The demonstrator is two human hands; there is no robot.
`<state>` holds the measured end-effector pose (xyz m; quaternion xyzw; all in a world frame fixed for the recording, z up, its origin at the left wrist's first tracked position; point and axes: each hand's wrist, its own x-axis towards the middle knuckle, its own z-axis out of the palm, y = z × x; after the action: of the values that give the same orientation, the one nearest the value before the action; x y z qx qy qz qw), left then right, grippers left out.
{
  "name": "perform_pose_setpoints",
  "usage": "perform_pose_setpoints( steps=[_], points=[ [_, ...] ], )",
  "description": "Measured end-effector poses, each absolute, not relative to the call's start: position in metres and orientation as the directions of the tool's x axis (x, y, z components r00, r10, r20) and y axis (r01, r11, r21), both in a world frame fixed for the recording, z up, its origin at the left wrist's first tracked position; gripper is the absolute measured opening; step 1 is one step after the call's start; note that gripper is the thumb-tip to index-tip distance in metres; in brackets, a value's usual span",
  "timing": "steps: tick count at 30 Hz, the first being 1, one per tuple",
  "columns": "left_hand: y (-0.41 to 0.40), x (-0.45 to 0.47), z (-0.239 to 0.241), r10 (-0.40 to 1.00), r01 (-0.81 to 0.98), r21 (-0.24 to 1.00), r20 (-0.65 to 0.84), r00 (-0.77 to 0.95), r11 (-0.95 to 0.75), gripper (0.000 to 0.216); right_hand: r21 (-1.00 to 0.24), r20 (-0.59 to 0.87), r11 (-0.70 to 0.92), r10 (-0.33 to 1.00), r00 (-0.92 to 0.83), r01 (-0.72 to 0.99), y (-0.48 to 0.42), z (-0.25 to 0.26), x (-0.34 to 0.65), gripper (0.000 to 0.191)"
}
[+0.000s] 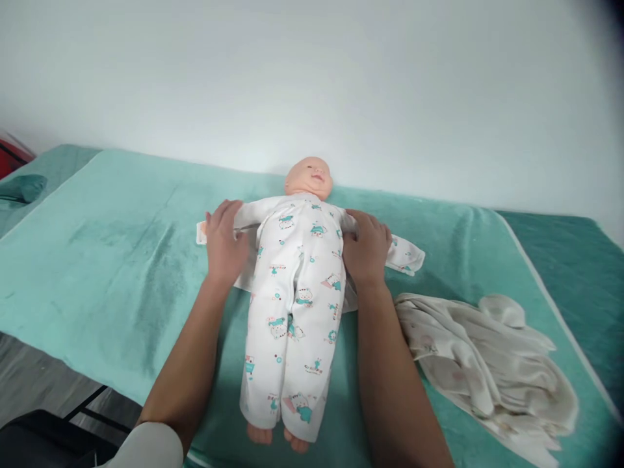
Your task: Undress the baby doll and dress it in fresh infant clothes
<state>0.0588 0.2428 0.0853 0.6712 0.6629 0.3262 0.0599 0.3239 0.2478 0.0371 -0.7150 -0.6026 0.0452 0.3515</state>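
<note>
Centrally placed: one doll (305,247), on its back on a teal cover (112,260), between the person's two forearms.
Long axis: runs away from the person, nearly straight, the head end leaning slightly right.
Head (309,179): at the far end, close to the pale wall (312,78); face upward, tipped a little to the right.
Feet (260,434): bare, at the near end, toes toward the person, showing below the trouser hems.
Legs: straight, side by side, a narrow gap between them.
Arms: spread outward, roughly crosswise to the body.
Outfit (314,299): white, long-sleeved, printed with small teal and pink animal figures; white fabric edges show beside the torso, left and right.
Left hand (227,244): half open, fingers curved over the sleeve on its side, cuff (201,233) showing beyond; firmness of hold cannot be told.
Right hand (366,247): partly closed over the opposite sleeve, by the doll's chest; sleeve end (405,255) emerges past the fingers; whether it pinches fabric cannot be told.
Cloth (487,364): off-white, crumpled, on the cover right of the right forearm.
Lower left corner: black item (43,439), partly cut off, above grey flooring (29,370).
Far left edge: red object (10,159), partly visible.
</note>
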Motion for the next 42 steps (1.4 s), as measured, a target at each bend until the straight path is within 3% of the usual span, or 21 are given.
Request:
perform_pose_setpoints(
  steps=[3, 5, 10, 12, 18, 25, 32, 37, 42],
  points=[
    [0.227, 0.101, 0.116, 0.930, 0.762, 0.544, 0.303, 0.211, -0.350, 0.047, -0.579, 0.333, -0.009, 0.910, 0.247, 0.815, 0.249, 0.038, 0.325, 0.055],
    [0.229, 0.131, 0.129, 0.889, 0.734, 0.501, 0.254, 0.382, -0.459, 0.041, -0.576, 0.307, -0.012, 0.923, 0.231, 0.817, 0.250, 0.038, 0.326, 0.054],
    [0.258, 0.191, 0.136, 0.764, 0.756, 0.129, 0.029, 0.644, -0.642, 0.032, -0.527, 0.280, -0.043, 0.934, 0.221, 0.849, 0.251, 0.040, 0.331, 0.052],
    [0.268, 0.207, 0.135, 0.757, 0.761, 0.055, -0.072, 0.649, -0.647, 0.030, -0.541, 0.298, -0.040, 0.925, 0.237, 0.840, 0.252, 0.039, 0.334, 0.049],
    [0.288, 0.234, 0.126, 0.742, 0.762, 0.037, -0.198, 0.640, -0.647, 0.031, -0.659, 0.359, -0.044, 0.859, 0.365, 0.751, 0.256, 0.037, 0.343, 0.038],
    [0.306, 0.252, 0.117, 0.752, 0.774, -0.022, -0.258, 0.607, -0.632, 0.032, -0.620, 0.346, -0.057, 0.875, 0.338, 0.783, 0.254, 0.039, 0.344, 0.039],
    [0.310, 0.239, 0.136, 0.771, 0.781, -0.096, -0.274, 0.575, -0.617, 0.039, -0.771, 0.187, -0.111, 0.902, 0.390, 0.627, 0.251, 0.044, 0.357, 0.040],
    [0.314, 0.248, 0.121, 0.716, 0.744, -0.081, -0.357, 0.600, -0.663, 0.033, -0.756, 0.123, -0.159, 0.919, 0.376, 0.635, 0.251, 0.045, 0.357, 0.040],
    [0.313, 0.252, 0.121, 0.701, 0.724, -0.086, -0.350, 0.622, -0.685, 0.032, -0.735, 0.110, -0.176, 0.922, 0.371, 0.655, 0.252, 0.044, 0.360, 0.040]
  ],
)
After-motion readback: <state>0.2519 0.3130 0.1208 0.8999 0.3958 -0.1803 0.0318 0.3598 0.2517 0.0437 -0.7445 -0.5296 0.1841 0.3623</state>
